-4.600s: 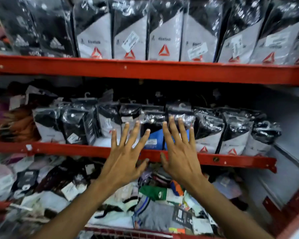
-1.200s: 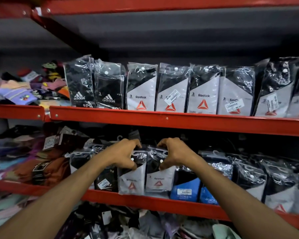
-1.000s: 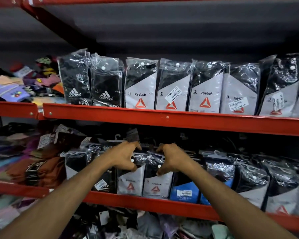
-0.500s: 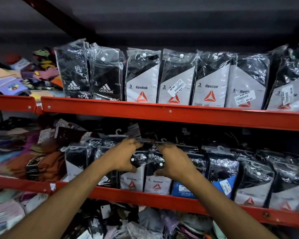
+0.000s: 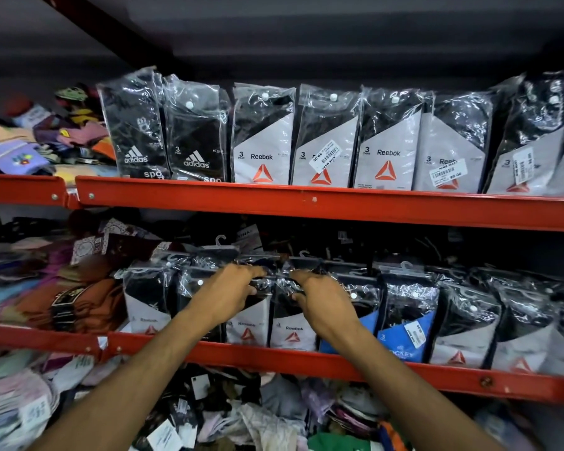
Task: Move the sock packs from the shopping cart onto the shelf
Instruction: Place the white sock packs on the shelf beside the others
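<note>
Two black-and-white Reebok sock packs stand upright side by side on the middle red shelf. My left hand grips the top of the left pack. My right hand grips the top of the right pack. Fingers of both hands curl over the clear plastic tops. More Reebok packs stand to the left, and blue packs to the right in the same row. The shopping cart is out of view.
The upper red shelf carries a row of Adidas packs and Reebok packs. Loose coloured socks are piled at the left and orange ones. A heap of mixed socks fills the space below.
Earlier both hands were spread open before the middle shelf. Since a second ago they stay closed on the two packs' tops, and the view has shifted slightly downward and left.
</note>
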Motion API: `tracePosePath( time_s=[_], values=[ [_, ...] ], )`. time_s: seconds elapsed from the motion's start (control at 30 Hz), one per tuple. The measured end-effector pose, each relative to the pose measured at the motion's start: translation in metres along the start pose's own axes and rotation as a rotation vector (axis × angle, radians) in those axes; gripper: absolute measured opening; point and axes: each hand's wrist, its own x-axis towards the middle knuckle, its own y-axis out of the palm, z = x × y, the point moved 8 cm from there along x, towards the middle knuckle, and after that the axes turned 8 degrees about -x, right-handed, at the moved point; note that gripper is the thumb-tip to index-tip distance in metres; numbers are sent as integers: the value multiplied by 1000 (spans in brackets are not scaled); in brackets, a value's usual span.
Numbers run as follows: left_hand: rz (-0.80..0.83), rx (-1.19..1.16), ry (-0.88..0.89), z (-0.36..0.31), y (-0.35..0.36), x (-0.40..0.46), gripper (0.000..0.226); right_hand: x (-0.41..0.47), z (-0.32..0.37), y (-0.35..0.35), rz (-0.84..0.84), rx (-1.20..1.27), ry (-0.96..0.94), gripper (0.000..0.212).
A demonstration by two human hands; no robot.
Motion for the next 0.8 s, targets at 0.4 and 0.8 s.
tracePosePath(
  time_s=[0.4,0.8],
  values=[
    [-96,-45,114,-21,10,-1,56,-27,-40,-4,-39,-144,130,62],
    [-161,-6,32,-28,21,-7,50,-45,-78,-18,-191,-91,155,66]
  ],
)
